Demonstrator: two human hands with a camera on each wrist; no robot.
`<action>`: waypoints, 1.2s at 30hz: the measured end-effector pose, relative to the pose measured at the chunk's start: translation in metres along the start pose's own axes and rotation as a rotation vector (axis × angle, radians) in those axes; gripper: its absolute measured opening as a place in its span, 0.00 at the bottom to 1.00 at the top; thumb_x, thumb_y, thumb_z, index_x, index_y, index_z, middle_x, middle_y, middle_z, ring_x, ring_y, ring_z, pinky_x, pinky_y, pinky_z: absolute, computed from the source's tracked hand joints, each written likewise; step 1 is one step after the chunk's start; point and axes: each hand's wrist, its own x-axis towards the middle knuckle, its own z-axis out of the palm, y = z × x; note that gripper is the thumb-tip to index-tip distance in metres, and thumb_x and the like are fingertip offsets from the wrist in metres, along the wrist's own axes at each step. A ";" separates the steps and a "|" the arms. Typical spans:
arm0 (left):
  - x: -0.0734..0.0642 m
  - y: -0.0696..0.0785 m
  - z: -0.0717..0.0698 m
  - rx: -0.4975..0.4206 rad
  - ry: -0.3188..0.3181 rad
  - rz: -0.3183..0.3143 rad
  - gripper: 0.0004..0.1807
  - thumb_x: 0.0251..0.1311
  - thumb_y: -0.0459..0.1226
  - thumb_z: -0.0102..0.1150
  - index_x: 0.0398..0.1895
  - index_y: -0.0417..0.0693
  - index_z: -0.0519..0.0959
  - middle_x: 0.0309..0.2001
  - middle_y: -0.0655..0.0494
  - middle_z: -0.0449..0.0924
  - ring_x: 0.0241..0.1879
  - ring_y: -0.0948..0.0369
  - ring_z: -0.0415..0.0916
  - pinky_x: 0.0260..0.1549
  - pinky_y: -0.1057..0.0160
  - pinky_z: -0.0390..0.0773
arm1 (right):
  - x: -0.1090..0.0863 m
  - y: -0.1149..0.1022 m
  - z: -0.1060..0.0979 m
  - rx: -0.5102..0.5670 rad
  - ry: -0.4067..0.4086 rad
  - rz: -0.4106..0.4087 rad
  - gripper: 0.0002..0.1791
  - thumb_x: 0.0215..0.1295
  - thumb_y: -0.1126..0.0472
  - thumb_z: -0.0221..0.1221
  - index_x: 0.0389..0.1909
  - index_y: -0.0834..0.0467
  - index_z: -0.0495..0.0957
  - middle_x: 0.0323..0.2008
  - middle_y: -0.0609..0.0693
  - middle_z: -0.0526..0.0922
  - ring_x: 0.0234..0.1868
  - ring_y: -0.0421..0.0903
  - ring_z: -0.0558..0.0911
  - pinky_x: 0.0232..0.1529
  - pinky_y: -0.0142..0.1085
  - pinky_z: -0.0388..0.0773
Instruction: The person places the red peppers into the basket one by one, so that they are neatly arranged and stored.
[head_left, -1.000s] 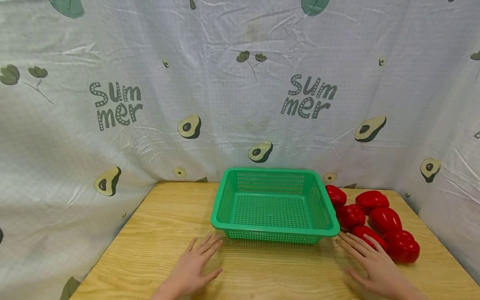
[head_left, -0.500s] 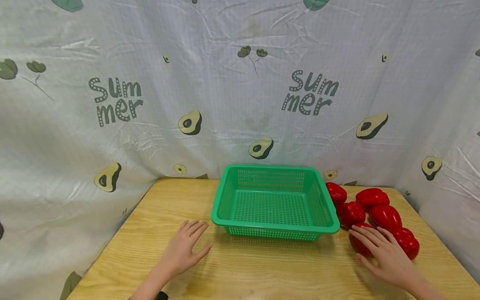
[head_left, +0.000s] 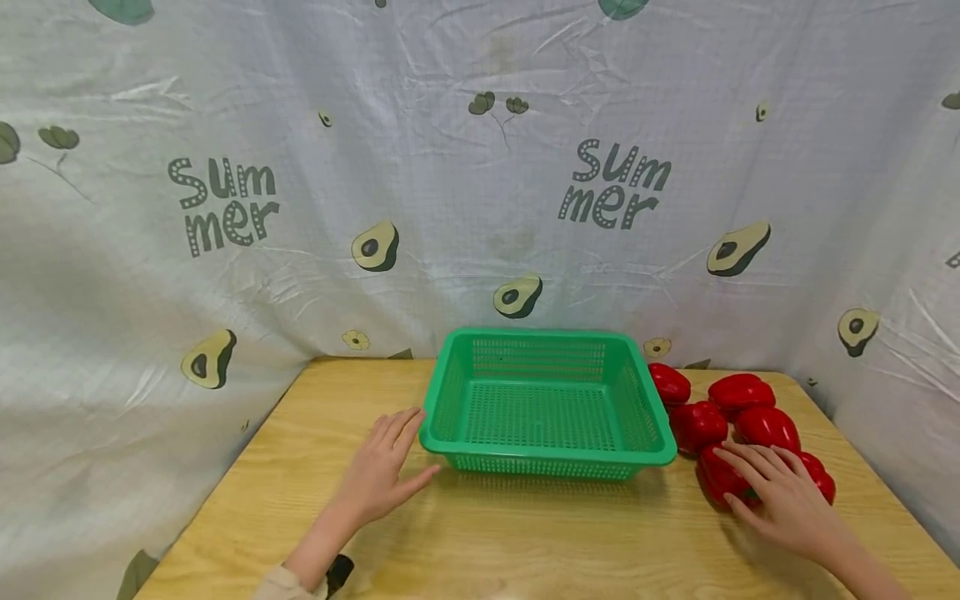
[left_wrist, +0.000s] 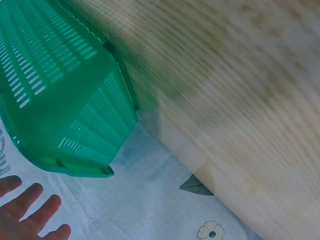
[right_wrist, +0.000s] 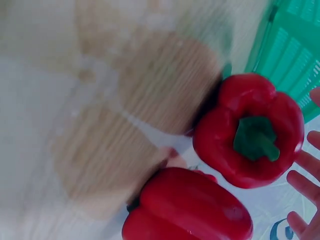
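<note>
A green plastic basket (head_left: 551, 455) with slotted walls stands on the table, nothing inside it. My left hand (head_left: 378, 475) is at its left front corner, fingers extended near the rim. In the left wrist view, spread fingertips show below the basket (left_wrist: 80, 120). On the right, my right hand (head_left: 787, 508) reaches over the nearest red bell pepper (head_left: 715, 473), its fingers loosely bent over the top and the thumb at the near side. The right wrist view shows a bell pepper (right_wrist: 250, 130) with a green stem beside relaxed, spread fingers; firm contact cannot be told.
Several more red bell peppers (head_left: 767, 427) lie clustered right of the basket, one against its right side. The wooden table (head_left: 562, 533) ends at a white printed curtain (head_left: 465, 183) behind and at the sides. A black band (head_left: 340, 573) is on the left wrist.
My left hand has gone from in front of the basket leftward, then up to its left corner. The right hand has moved right onto the nearest pepper, whose green stem now shows.
</note>
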 end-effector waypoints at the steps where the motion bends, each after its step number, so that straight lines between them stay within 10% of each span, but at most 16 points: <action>1: 0.002 0.000 0.001 -0.002 -0.012 0.002 0.40 0.48 0.53 0.61 0.61 0.40 0.64 0.58 0.45 0.68 0.57 0.50 0.66 0.56 0.46 0.63 | 0.001 0.002 0.000 -0.004 -0.002 0.005 0.33 0.35 0.53 0.68 0.49 0.56 0.74 0.48 0.55 0.75 0.49 0.52 0.68 0.68 0.34 0.36; 6: 0.017 -0.002 0.005 0.012 -0.119 -0.027 0.45 0.47 0.56 0.59 0.65 0.41 0.59 0.63 0.44 0.61 0.63 0.48 0.59 0.60 0.45 0.57 | 0.010 0.011 0.001 -0.011 -0.018 0.039 0.34 0.35 0.53 0.68 0.50 0.57 0.73 0.48 0.57 0.74 0.50 0.55 0.68 0.55 0.53 0.55; 14: 0.026 -0.003 0.014 0.033 -0.264 -0.066 0.51 0.49 0.69 0.42 0.69 0.44 0.50 0.68 0.42 0.50 0.67 0.45 0.48 0.61 0.42 0.53 | 0.012 0.019 0.007 -0.018 -0.059 0.059 0.36 0.37 0.47 0.67 0.49 0.58 0.72 0.48 0.58 0.73 0.49 0.56 0.67 0.47 0.54 0.57; 36: 0.022 0.002 0.024 -0.055 -0.358 -0.181 0.46 0.52 0.65 0.45 0.69 0.52 0.49 0.69 0.38 0.42 0.69 0.42 0.36 0.63 0.43 0.45 | -0.003 0.020 0.018 -0.058 -0.135 0.033 0.48 0.23 0.34 0.69 0.50 0.54 0.70 0.45 0.55 0.73 0.48 0.53 0.66 0.46 0.54 0.57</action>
